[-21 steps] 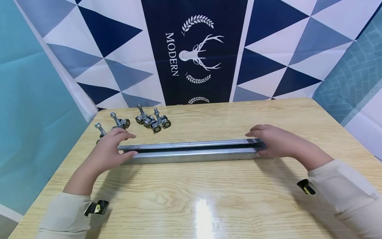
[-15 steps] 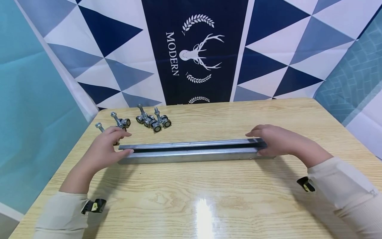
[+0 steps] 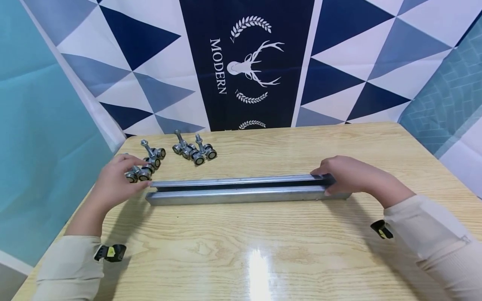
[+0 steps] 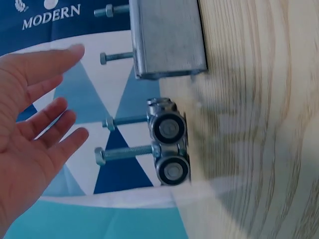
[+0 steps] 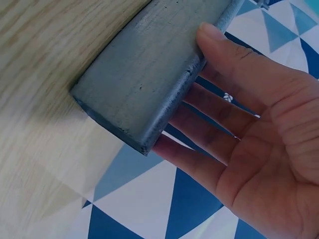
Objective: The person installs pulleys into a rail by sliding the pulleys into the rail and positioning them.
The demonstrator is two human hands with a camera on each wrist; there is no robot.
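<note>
A slotted metal channel rail [image 3: 237, 196] lies crosswise on the wooden table, its slot facing up. At its right end my right hand [image 3: 350, 177] grips it; in the right wrist view the thumb presses the near side wall [image 5: 144, 69] while the fingers go behind the far side. My left hand [image 3: 113, 184] hovers off the rail's left end, thumb and fingers apart, holding nothing. Close to it stand two bolted roller trolleys [image 3: 144, 172], partly hidden by its fingers in the head view. The left wrist view shows their wheels [image 4: 169, 128] and upright bolts [image 4: 124, 153] apart from that hand.
Two more roller trolleys [image 3: 198, 152] stand at the back left of the table [image 3: 211, 251]. A patterned cloth backdrop [image 3: 248, 67] rises behind the table's far edge. A teal panel [image 3: 45, 146] borders the left side.
My left hand has moved leftward from the rail's left end to beside the nearest roller trolleys, uncovering that end. My right hand has stayed at the rail's right end, fingers drawn closer to it.
</note>
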